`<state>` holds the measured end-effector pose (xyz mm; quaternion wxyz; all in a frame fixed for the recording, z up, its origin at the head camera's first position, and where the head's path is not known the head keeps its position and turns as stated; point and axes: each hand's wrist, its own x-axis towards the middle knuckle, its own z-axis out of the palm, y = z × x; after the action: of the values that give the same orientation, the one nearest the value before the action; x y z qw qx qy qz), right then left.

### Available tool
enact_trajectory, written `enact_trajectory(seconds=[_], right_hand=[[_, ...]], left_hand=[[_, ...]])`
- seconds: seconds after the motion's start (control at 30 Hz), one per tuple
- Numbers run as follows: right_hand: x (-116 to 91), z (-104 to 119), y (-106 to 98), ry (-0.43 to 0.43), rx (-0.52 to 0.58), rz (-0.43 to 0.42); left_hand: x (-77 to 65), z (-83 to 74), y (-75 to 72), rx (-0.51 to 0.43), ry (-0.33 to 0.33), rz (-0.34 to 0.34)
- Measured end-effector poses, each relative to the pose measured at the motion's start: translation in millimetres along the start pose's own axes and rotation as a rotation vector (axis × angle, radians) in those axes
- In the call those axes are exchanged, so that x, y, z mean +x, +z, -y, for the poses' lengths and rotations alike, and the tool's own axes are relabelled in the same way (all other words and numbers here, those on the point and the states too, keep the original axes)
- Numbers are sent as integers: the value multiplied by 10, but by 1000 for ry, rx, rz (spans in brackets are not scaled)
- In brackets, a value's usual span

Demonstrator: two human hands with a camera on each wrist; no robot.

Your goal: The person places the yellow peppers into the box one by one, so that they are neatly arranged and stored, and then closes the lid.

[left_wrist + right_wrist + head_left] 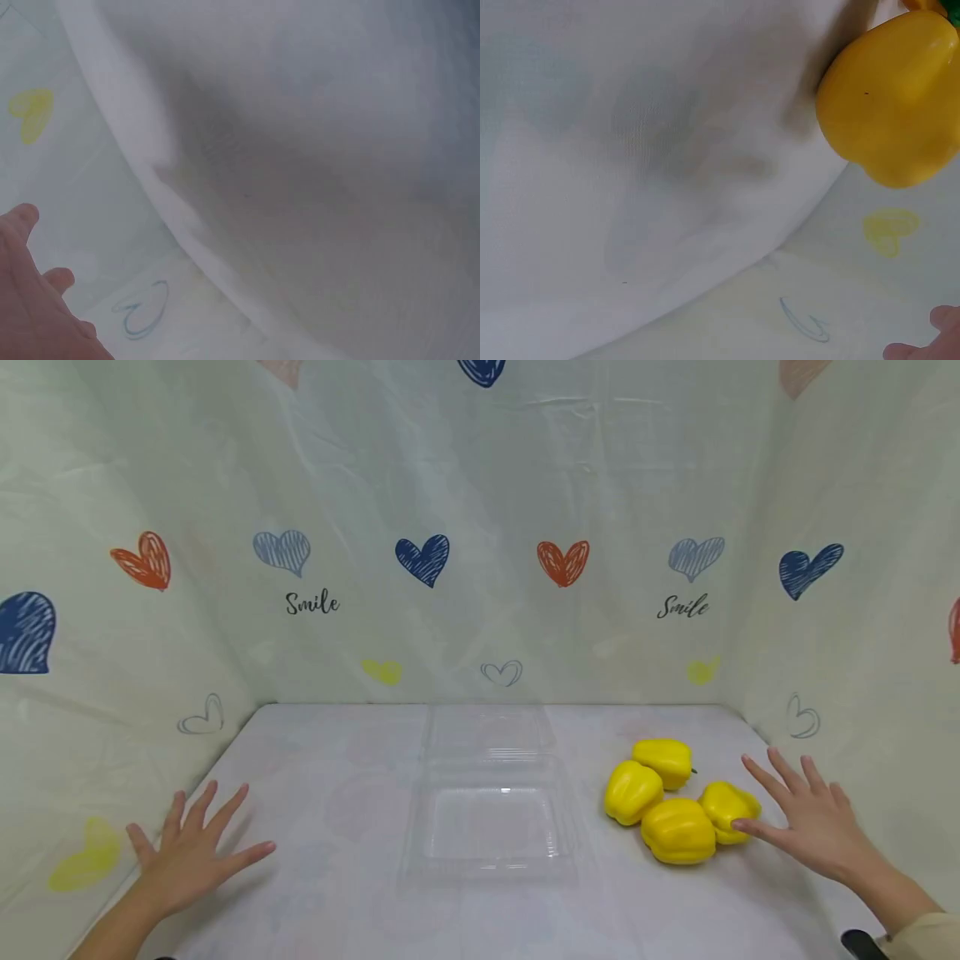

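Observation:
Several yellow bell peppers lie grouped on the right half of the white table. My right hand is spread beside them, its thumb overlapping the rightmost pepper in the head view; whether it touches cannot be told. One pepper fills the upper right of the right wrist view, with fingertips at the lower corner. A clear plastic clamshell box stands at the middle with its lid folded back. Over the table's left side my left hand is spread, holding nothing.
The white table is bounded at the back and sides by a pale curtain printed with hearts and "Smile". A dark object sits by the right wrist at the sleeve.

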<state>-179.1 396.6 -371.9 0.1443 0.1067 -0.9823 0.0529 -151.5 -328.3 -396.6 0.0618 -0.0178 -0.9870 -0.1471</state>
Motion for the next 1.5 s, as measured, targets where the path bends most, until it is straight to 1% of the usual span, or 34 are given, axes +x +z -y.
enact_trajectory(seconds=[0.2, 0.53, 0.67, 0.8, 0.97, 1.2, 1.5], right_hand=[[18, 47, 8, -37, 23, -24], [21, 119, -14, -85, 55, -55], [25, 147, 1, -103, 82, -66], [43, 174, 6, -121, 96, -74], [63, 225, 0, -125, 121, -58], [62, 275, 2, -124, 193, -23], [76, 389, 10, -144, 308, 18]], left_hand=[[-7, -85, 25, -65, 27, -52], [61, -255, 52, -151, 63, -104], [86, -322, 75, -187, 80, -112], [105, -402, 85, -234, 101, -109], [135, -492, 83, -299, 123, -114], [150, -637, 70, -408, 107, -65], [184, -779, 137, -476, 92, -62]])
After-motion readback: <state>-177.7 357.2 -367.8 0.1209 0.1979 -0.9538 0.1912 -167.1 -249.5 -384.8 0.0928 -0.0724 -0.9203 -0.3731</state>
